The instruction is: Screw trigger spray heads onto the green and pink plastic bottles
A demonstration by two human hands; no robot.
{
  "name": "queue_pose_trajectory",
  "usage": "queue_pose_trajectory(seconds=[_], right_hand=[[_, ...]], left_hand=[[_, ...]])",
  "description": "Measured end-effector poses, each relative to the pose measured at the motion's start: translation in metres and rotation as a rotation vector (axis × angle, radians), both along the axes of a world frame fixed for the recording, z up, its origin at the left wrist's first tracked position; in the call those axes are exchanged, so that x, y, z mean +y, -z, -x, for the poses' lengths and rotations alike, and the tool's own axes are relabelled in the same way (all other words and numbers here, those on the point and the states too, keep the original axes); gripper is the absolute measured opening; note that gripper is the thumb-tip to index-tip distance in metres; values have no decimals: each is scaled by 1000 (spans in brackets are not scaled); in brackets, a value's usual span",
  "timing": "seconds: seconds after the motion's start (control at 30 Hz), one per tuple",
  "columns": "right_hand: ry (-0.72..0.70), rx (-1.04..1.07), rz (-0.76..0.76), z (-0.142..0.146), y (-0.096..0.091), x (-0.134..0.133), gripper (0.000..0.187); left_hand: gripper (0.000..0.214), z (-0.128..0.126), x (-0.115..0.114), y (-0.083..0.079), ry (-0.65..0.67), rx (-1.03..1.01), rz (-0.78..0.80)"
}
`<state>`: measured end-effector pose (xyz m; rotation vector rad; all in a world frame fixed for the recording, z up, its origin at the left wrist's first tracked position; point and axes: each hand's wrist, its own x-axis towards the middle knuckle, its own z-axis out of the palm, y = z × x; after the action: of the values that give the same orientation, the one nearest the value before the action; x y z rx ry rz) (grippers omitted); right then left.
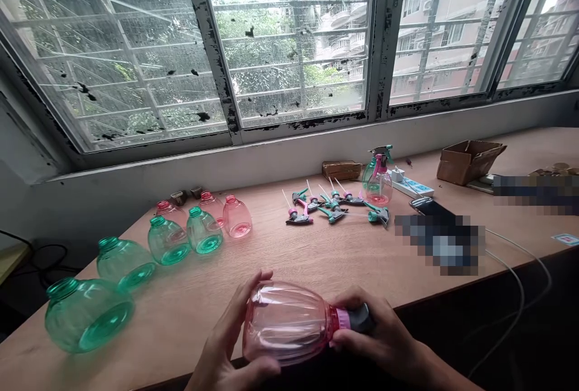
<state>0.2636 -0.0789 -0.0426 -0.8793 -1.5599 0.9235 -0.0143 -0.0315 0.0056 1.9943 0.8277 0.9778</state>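
A clear pink spray bottle (287,321) lies on its side in the air at the table's front edge. My left hand (230,343) is wrapped round its base, thumb below and fingers above. At the neck, my right hand (375,330) grips the trigger spray head (359,318), which has a pink collar and a dark grey body. The head sits on the bottle's mouth; how tightly cannot be told. Beyond the hands lie several loose trigger spray heads (332,213), some pink and some green, with thin white tubes.
Several open green bottles (90,318) and three pink ones (237,219) stand at the left. Two bottles with heads fitted (379,186) stand at the back, near a power strip (412,184). Further right are a phone (441,216), a cardboard box (468,162) and a cable (520,288).
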Motion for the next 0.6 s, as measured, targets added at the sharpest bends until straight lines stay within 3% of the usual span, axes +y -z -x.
queue_pose_trajectory(seconds=[0.13,0.23,0.33,0.47,0.6], right_hand=[[-161,356,331,10,-2,4,37],[-231,493,445,14,-3,8,43],[-265,539,498,13,-10,8,44],[-275,488,542,5,-21,4,43],[-251,381,405,-6,-25,4,49]], left_hand=[[85,-1,2,6,-52,-6,-193],[87,3,7,12,-49,29,-330],[89,9,10,17,-20,58,-451],[92,10,11,20,1,49,-488],[86,1,13,19,-23,-92,-495]])
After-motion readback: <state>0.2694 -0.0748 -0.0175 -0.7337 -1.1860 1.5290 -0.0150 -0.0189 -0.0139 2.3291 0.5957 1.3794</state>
